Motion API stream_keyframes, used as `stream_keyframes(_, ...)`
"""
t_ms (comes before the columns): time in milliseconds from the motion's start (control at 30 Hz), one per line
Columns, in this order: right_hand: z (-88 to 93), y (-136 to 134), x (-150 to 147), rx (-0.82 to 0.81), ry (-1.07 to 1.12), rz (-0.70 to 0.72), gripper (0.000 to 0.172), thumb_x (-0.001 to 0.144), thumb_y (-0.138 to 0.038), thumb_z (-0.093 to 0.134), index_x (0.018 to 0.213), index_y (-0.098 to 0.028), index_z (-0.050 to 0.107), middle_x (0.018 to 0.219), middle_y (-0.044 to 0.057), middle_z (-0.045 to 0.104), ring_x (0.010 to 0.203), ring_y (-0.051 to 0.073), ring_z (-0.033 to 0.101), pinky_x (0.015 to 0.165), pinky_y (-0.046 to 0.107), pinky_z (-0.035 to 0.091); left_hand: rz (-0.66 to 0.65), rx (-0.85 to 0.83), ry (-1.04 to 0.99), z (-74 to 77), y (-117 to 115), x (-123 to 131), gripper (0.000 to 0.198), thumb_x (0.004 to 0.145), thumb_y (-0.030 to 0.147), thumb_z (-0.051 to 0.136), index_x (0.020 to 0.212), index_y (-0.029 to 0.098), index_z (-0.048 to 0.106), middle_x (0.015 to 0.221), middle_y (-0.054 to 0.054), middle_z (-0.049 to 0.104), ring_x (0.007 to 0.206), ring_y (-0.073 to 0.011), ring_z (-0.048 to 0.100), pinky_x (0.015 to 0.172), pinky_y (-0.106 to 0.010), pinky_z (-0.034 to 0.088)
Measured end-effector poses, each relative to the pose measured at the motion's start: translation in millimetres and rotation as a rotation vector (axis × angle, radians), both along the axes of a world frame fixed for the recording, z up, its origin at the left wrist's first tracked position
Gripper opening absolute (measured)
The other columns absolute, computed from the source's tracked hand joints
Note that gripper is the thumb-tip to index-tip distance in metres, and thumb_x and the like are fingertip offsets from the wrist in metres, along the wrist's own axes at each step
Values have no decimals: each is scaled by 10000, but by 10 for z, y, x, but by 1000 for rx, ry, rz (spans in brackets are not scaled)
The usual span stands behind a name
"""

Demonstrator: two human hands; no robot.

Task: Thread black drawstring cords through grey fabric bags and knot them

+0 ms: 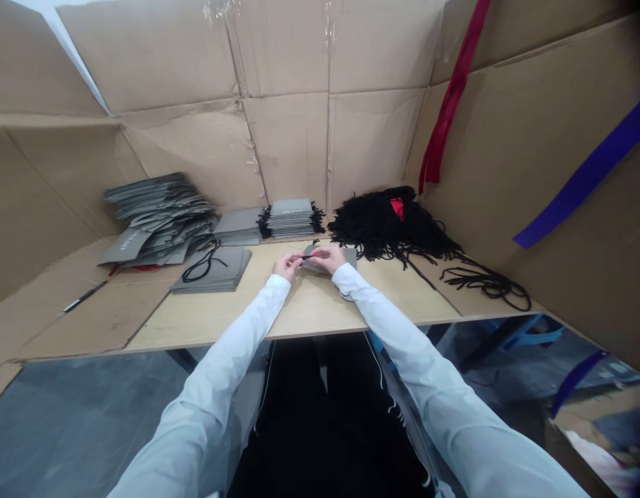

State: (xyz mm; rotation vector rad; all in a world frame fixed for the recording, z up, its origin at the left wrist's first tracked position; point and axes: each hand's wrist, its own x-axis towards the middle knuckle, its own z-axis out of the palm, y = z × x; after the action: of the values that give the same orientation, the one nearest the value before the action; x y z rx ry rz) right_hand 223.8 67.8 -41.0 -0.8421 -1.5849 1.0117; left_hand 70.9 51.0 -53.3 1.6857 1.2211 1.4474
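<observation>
My left hand (287, 265) and my right hand (330, 258) meet above a flat grey paper bag (343, 257), which lies on the light wooden table (309, 304). Both hands pinch a thin black cord (304, 257) between their fingers. The fingers hide most of the cord and the bag's top edge. Just left of my left hand lies a stack of grey bags (213, 270), with a loose black cord (200, 268) on top.
Further grey bag stacks (159, 221) (292, 218) stand at the back, some with cord ends. A heap of black cords (387, 225) lies to the right, with loose cords (486, 285) beyond. A pen (84, 296) lies at the left. Cardboard walls (294, 104) enclose the table.
</observation>
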Motion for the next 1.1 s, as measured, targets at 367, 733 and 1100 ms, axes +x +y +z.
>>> stream_keyframes(367,-68,106,53,218,-129,166,470,553,-285,667,995,-146,586,790,43,607,617,99,539,647,257,452,97,123,46,16,41,-88,199,687,222,531,840,152,638,752,-59,632,744,-157,560,700,-290,427)
stream_keyframes(733,42,-30,213,657,-821,-98,420,746,-268,492,1163,-283,445,1042,42,537,824,141,534,719,253,427,102,124,37,13,50,-105,224,706,243,499,850,133,631,701,-55,623,694,-147,568,712,-293,432)
stream_keyframes(1100,96,-61,257,894,-1237,-215,562,767,-204,433,1270,-341,222,1223,49,386,1002,197,451,778,297,397,112,140,63,15,48,-116,202,700,233,503,832,149,631,695,-49,615,702,-146,557,676,-282,437)
